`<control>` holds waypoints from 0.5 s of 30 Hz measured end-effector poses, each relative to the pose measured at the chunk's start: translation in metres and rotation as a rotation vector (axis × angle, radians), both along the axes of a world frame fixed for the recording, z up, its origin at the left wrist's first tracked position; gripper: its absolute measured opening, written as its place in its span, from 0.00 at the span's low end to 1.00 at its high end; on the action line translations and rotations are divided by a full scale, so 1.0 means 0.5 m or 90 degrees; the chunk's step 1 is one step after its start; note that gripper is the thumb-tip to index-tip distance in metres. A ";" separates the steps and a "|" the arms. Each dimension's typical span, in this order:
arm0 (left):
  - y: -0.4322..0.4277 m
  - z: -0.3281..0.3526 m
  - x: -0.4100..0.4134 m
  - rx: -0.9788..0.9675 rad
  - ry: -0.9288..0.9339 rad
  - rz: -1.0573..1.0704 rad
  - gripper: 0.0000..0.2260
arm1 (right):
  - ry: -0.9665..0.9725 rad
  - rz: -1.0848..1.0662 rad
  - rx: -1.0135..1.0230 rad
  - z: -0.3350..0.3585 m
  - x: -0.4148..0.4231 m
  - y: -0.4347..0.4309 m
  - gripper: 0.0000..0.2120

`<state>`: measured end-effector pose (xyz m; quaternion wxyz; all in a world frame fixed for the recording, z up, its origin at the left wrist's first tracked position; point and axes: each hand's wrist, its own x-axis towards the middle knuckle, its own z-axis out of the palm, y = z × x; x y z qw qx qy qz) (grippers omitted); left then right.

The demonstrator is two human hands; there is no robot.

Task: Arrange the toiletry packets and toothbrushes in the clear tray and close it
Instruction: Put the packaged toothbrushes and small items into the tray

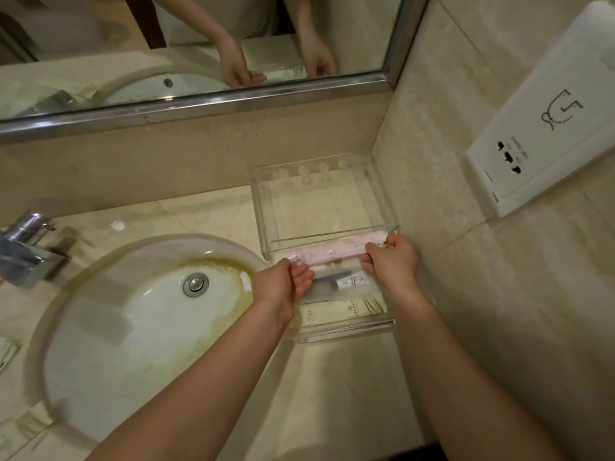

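Observation:
A clear acrylic tray (346,329) sits on the counter in the corner by the right wall, with its clear lid (319,201) swung open toward the mirror. A long pink toothbrush packet (336,251) lies across the tray's far side. My left hand (286,287) pinches its left end and my right hand (389,261) holds its right end. Below it in the tray lie a translucent packet with a dark item (339,281) and a cream packet (342,309).
An oval sink (133,311) with a metal drain lies left of the tray, and a chrome tap (26,251) stands at the far left. A mirror (199,44) runs along the back. A white socket plate (545,128) is on the right wall.

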<state>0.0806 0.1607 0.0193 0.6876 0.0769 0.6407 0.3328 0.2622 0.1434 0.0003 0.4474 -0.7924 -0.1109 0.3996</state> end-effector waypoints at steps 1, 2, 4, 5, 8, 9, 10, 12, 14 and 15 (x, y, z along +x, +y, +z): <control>-0.002 0.000 0.000 0.018 0.003 0.004 0.08 | 0.014 -0.006 -0.002 -0.007 -0.002 -0.001 0.14; -0.004 -0.002 0.000 0.039 0.007 0.005 0.08 | 0.019 -0.010 -0.007 -0.011 -0.003 -0.002 0.15; -0.009 -0.004 0.002 0.087 0.019 0.004 0.09 | -0.049 0.006 -0.035 -0.012 -0.007 -0.005 0.16; -0.012 -0.005 0.004 0.113 0.029 -0.004 0.09 | -0.131 0.033 -0.061 -0.006 -0.009 -0.009 0.17; -0.033 -0.011 0.003 0.263 0.207 -0.135 0.12 | -0.354 0.126 -0.115 0.011 -0.019 -0.029 0.20; -0.045 -0.013 0.000 0.340 0.297 -0.210 0.13 | -0.403 0.162 -0.108 0.010 -0.023 -0.036 0.19; -0.058 -0.017 -0.004 0.431 0.399 -0.292 0.14 | -0.460 0.208 -0.091 0.005 -0.030 -0.042 0.17; -0.074 -0.042 -0.014 0.644 0.642 -0.508 0.18 | -0.539 0.301 -0.051 -0.012 -0.045 -0.054 0.11; -0.077 -0.064 -0.019 0.687 0.838 -0.763 0.26 | -0.552 0.381 -0.027 -0.028 -0.059 -0.061 0.10; -0.080 -0.065 -0.020 0.637 0.857 -0.855 0.30 | -0.554 0.409 -0.025 -0.031 -0.065 -0.064 0.12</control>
